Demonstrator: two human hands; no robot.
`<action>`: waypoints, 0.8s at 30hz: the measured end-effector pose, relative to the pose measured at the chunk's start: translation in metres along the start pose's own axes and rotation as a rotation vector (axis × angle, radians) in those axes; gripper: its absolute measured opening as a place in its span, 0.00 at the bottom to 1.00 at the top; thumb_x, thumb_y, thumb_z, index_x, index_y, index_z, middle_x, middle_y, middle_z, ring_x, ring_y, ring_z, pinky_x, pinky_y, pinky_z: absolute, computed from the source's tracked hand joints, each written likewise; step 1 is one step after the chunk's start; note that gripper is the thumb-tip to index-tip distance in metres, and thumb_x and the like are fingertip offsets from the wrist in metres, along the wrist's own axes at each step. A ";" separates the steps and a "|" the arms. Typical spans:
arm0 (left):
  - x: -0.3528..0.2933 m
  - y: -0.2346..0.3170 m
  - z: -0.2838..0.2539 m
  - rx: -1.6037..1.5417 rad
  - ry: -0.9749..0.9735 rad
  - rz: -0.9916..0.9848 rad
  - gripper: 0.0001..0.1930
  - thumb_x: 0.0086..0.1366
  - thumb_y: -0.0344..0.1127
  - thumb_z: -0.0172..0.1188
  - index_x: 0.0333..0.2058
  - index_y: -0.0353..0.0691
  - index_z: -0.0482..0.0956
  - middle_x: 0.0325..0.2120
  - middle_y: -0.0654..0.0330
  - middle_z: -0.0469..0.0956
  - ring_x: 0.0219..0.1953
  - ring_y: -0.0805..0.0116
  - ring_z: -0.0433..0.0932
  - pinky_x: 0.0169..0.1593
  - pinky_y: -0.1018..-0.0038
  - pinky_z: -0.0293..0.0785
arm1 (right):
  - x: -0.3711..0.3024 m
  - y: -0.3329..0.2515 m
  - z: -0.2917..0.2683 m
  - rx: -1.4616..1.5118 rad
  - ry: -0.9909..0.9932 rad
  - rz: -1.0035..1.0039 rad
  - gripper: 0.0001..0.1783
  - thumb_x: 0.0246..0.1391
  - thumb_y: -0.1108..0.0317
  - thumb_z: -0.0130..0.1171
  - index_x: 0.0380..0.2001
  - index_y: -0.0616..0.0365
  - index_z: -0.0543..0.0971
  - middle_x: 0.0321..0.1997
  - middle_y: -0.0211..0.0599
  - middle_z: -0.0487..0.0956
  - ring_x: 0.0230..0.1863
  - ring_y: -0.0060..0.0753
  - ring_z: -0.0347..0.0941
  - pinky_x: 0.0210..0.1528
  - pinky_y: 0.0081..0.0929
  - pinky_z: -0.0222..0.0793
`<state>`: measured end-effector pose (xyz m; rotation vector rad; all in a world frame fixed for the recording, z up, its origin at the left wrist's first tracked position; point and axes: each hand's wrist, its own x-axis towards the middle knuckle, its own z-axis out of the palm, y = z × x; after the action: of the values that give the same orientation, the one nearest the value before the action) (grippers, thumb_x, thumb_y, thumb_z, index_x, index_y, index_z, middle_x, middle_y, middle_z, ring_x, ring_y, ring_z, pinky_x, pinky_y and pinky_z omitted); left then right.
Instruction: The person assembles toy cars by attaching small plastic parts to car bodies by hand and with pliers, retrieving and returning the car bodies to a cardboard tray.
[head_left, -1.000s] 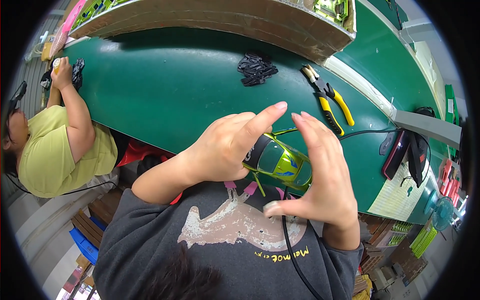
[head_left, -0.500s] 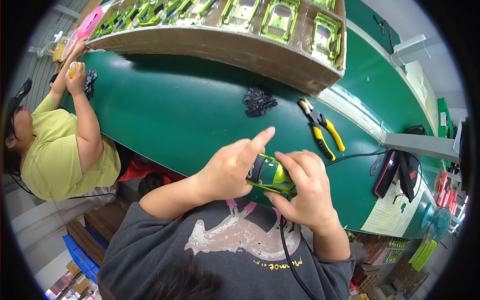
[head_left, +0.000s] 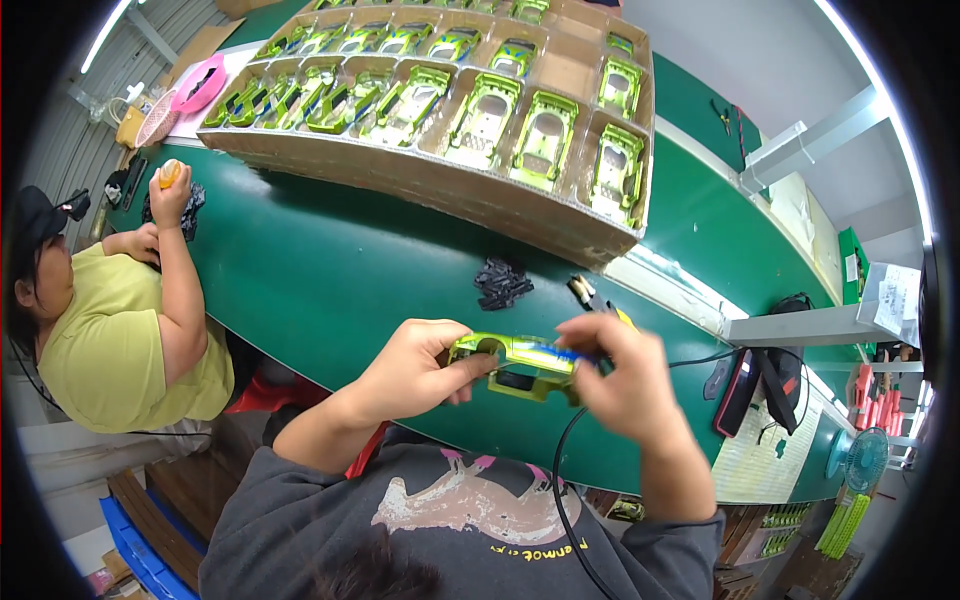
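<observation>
A bright green toy car body [head_left: 530,384] with blue and dark markings is held level between my hands above the front of the table. My left hand [head_left: 415,368] pinches its left end, the thumb reaching into an opening. Curled over the right end is my right hand [head_left: 632,378], slightly blurred, with thumb and fingers at the shell. Beyond the shell lies a pile of small black plastic parts [head_left: 502,284]. Yellow-and-black pliers [head_left: 583,292] lie mostly hidden behind my right hand.
A cardboard box [head_left: 420,195] of similar green shells in compartments stands across the green table [head_left: 300,300]. To the left, a co-worker [head_left: 120,345] holds an orange-tipped object. A phone [head_left: 738,392], paper sheet [head_left: 770,460] and small fan [head_left: 862,458] are on the right.
The car body has been turned and now shows its long side with openings. My left index finger, stretched out before, has bent in. The view has tilted up, showing more of the box.
</observation>
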<state>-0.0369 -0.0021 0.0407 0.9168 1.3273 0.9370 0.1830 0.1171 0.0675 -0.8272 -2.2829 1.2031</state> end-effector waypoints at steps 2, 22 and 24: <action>-0.005 -0.001 -0.005 -0.062 -0.017 0.051 0.15 0.61 0.31 0.68 0.45 0.31 0.79 0.32 0.58 0.81 0.35 0.74 0.81 0.34 0.79 0.78 | 0.044 -0.011 -0.026 -0.082 -0.023 -0.064 0.11 0.45 0.80 0.61 0.35 0.60 0.81 0.29 0.41 0.81 0.31 0.34 0.78 0.36 0.26 0.73; -0.009 -0.066 -0.036 -0.071 0.268 0.186 0.12 0.64 0.33 0.63 0.44 0.33 0.81 0.37 0.59 0.82 0.38 0.74 0.79 0.41 0.78 0.75 | 0.389 0.061 -0.105 -0.284 -0.196 0.100 0.12 0.39 0.74 0.58 0.31 0.60 0.83 0.28 0.35 0.81 0.31 0.29 0.77 0.36 0.30 0.74; -0.006 -0.068 -0.037 -0.076 0.270 0.186 0.12 0.64 0.33 0.63 0.44 0.33 0.81 0.36 0.59 0.82 0.38 0.74 0.79 0.40 0.79 0.75 | 0.387 0.066 -0.101 -0.291 -0.102 0.024 0.14 0.39 0.74 0.58 0.33 0.61 0.83 0.30 0.39 0.83 0.32 0.33 0.79 0.38 0.33 0.76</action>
<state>-0.0717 -0.0325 -0.0217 0.8883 1.4382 1.2826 -0.0182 0.4678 0.1020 -0.9152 -2.5789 0.9549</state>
